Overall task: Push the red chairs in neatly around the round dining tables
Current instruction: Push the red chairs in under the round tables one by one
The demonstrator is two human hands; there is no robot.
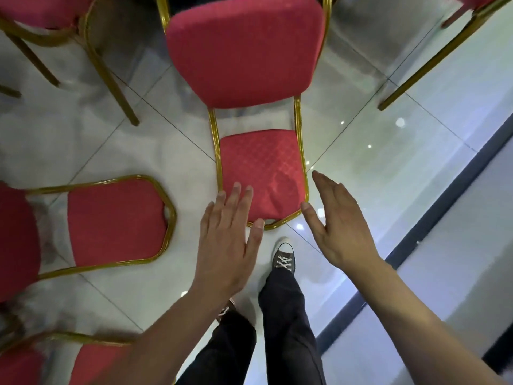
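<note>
Head view, looking straight down. Centre chair (261, 168): red padded backrest nearest the camera, gold metal frame, red seat further up the frame, seen from behind and above. It stands on a glossy pale tile floor (374, 151) with diagonal grout lines.

Left hand (227, 237): flat, palm down, fingers (244, 195) straight and slightly apart, holding nothing. Fingertips overlap the left near corner of the backrest; cannot tell if they touch it or hover above. Thumb tip sits by the gold frame rim at the near edge.

Right hand (341, 226): also flat, fingers straight and together, thumb spread out, holding nothing. It sits just right of the backrest; thumb tip is at the right near corner of the frame, contact unclear.

Both bare forearms come in from the near edge of the frame.

Second chair (116, 220) to the left, backrest pointing right, near the centre chair but apart from it. Third chair (97, 362) near left, partly cut off and blurred. Fourth chair (50, 15) far left, only seat edge and gold legs visible. Another chair leg (444, 54) far right, red seat corner above it.

Below the hands: dark trousers (286, 315) and a grey laced sneaker (284, 257) with white toe cap, just near of the centre chair. Dark stripe (458, 195) runs diagonally across the floor at right.
</note>
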